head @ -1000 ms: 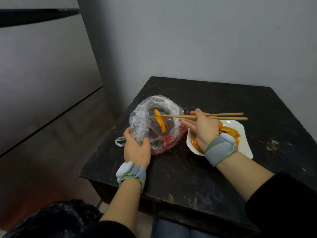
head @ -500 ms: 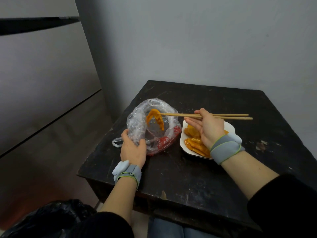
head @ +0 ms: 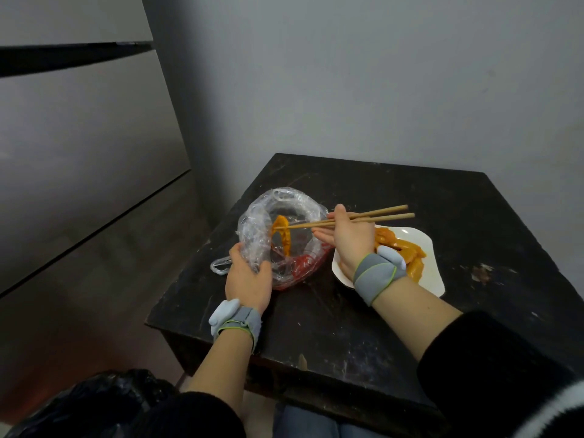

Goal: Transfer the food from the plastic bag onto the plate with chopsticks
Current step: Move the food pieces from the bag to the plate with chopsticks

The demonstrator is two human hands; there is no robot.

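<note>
A black rubbish bag point(head: 79, 403) is cut off at the lower left corner. Near centre, the left hand point(head: 248, 279) grips the near rim of a clear plastic bag point(head: 262, 222), close to the left edge of the dark table point(head: 379, 327). Inside the bag, an orange food strip point(head: 282, 235) hangs pinched between chopsticks point(head: 363, 218) held by the right hand point(head: 347, 238). Something red point(head: 308, 263) at the bag's bottom is indistinct. That wrist hides part of the white plate point(head: 433, 273) of orange pieces point(head: 407, 251). Tabletop extends beyond and right of it.

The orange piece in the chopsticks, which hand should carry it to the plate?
Right: the right hand holds the chopsticks pinching the orange piece, beside the plate; the left hand grips the bag.
</note>
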